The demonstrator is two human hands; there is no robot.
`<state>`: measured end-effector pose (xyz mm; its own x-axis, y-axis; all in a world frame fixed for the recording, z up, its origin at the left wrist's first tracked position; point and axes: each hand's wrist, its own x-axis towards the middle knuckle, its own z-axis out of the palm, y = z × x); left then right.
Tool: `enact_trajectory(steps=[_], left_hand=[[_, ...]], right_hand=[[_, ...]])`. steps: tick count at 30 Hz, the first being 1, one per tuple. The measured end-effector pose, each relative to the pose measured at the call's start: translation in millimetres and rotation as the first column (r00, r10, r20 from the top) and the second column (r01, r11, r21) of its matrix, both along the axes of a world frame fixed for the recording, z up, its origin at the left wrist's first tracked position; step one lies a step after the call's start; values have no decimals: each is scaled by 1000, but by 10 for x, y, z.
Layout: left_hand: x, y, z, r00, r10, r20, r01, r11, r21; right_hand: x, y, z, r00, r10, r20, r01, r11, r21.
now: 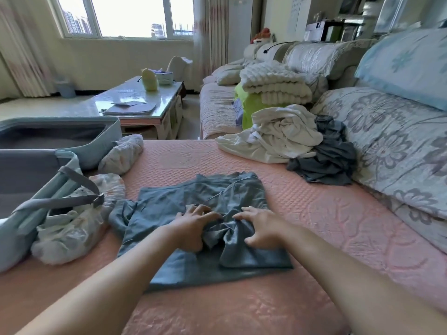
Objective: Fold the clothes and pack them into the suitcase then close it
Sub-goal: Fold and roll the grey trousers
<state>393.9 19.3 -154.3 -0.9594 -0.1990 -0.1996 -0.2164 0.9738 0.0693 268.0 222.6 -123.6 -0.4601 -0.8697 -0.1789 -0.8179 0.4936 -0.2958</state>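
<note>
Bunching cloth at the middle of the grey-blue garment, the left hand and right hand sit close together, fingers curled into the gathered folds. The garment lies spread near the front edge of the pink sofa seat, with the open suitcase at the seat's left edge. White clothes and dark grey clothes are heaped toward the far right corner.
</note>
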Motion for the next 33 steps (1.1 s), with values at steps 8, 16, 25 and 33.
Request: enact_trajectory(steps=[8, 16, 25, 33], left_hand=[[-67, -161, 83, 913, 62, -404, -21, 994, 107], [38, -241, 291, 988, 96, -122, -117, 977, -178], [70, 584, 91, 927, -265, -265, 286, 957, 43], [9, 528, 466, 991, -125, 39, 91, 872, 481]], right_hand=[[170, -101, -40, 995, 99, 33, -105, 944, 312], [325, -45, -49, 988, 154, 2, -147, 936, 320], [236, 91, 2, 986, 118, -120, -63, 920, 387], [142, 245, 327, 960, -47, 278, -37, 957, 289]])
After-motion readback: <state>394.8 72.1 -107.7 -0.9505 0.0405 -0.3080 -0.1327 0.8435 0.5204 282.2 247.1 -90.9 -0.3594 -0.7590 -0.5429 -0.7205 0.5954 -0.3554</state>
